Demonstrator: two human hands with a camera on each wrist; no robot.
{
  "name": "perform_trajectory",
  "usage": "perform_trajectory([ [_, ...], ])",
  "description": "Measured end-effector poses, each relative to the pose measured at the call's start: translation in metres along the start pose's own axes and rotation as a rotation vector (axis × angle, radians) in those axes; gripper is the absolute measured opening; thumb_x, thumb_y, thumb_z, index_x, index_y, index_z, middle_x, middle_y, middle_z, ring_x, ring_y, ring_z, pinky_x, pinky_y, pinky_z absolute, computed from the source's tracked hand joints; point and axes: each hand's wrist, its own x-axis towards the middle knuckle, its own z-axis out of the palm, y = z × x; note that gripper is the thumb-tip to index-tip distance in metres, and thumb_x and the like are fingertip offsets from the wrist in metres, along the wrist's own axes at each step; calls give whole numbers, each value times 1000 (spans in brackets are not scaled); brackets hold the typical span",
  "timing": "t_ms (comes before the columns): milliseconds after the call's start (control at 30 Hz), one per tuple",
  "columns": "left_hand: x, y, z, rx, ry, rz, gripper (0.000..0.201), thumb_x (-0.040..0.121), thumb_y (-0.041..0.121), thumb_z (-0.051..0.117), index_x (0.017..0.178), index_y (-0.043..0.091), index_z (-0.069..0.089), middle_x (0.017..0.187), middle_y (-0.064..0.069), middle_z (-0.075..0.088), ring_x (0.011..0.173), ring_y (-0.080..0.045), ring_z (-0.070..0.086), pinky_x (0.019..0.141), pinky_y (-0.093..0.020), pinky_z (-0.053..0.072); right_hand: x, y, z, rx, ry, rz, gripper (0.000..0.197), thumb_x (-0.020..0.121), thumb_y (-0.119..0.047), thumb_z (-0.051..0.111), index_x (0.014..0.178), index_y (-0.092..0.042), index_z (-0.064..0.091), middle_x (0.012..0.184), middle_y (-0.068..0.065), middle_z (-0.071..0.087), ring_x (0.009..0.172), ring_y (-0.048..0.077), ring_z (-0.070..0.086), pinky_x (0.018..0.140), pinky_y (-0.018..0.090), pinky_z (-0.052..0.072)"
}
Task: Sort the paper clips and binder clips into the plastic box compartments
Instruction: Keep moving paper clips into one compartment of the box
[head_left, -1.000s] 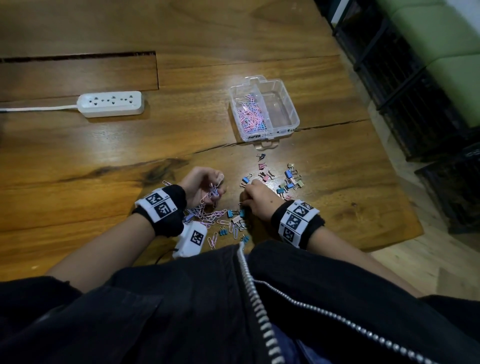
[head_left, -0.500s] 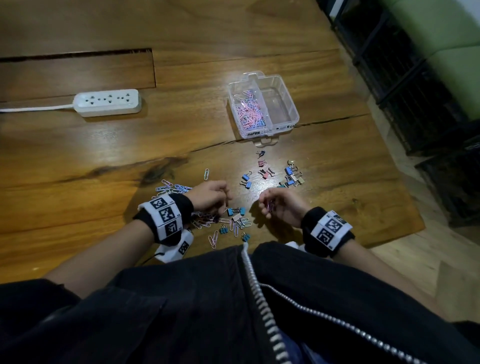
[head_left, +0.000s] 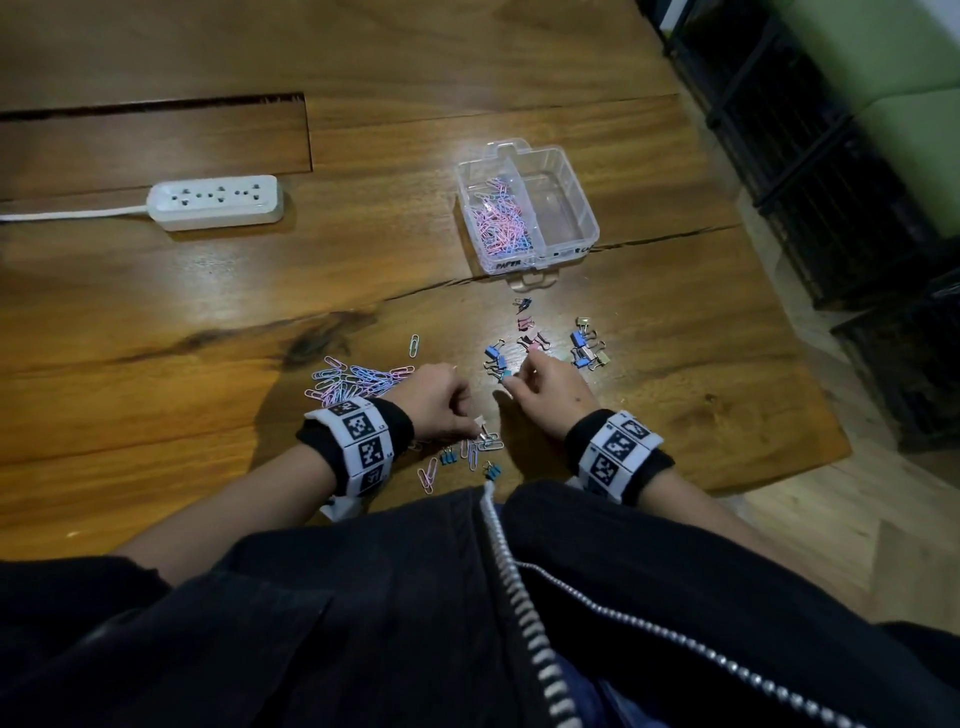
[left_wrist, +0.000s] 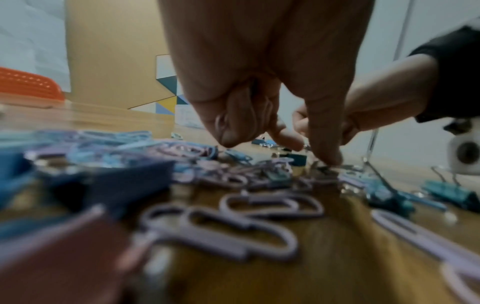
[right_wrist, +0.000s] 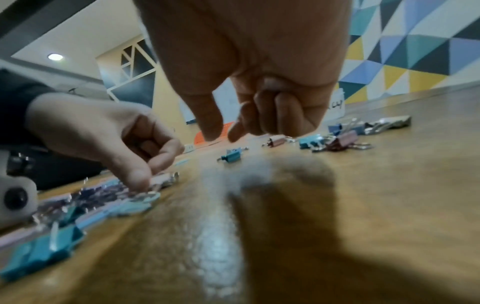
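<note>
While the left hand (head_left: 434, 402) is now pressing curled fingertips onto a white binder clip (head_left: 480, 423) in the near heap, the right hand (head_left: 545, 387) is reaching out to a teal binder clip (head_left: 503, 375), well short of the clear plastic box (head_left: 587, 208). Seen from the left wrist, the left fingertips (left_wrist: 328, 158) are pinching together on silver wire. Seen from the right wrist, the right fingers (right_wrist: 270, 115) are curling empty, so pastel paper clips (head_left: 358, 379) are still awaiting sorting.

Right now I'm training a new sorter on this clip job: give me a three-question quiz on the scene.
1. True or false: the plastic box's right compartment holds binder clips.
2. What fills its left compartment?
   A) paper clips
   B) binder clips
   C) nothing
3. The left hand works at the small mixed pile; which kind of clip lies around the right hand?

Key: 1 false; 2 A; 3 binder clips.
</note>
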Motion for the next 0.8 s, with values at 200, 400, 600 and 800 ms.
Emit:
perform_trajectory([
  [200,8,0,-4,-42,167,21,14,84,28,61,81,17,54,87,3,50,82,-14,46,75,-26,41,-19,9,1,4,-242,-143,22,74,-22,71,89,-9,60,91,2,59,84,13,52,74,25,40],
  [400,-15,-6,0,160,-71,93,34,71,40,72,89,19,52,86,5,50,80,-15,46,67,-27,37,-18,3,17,-214,-233,-276,26,79,-23,65,102,-11,61,98,3,54,92,17,50,76,25,36],
  [600,-19,5,21,459,30,18,50,77,60,56,97,15,51,102,-3,57,98,-24,57,73,-31,42,-6,7,17,-250,-269,-238,9,85,-19,56,86,-10,53,97,8,50,90,21,48,77,24,34],
  [800,-15,7,20,340,-41,-9,21,92,31,47,98,12,54,104,-6,59,100,-23,57,80,-32,43,-3,12,2,3,-139,-90,14,84,-16,59,73,-14,51,75,-2,49,67,9,44,59,17,35],
])
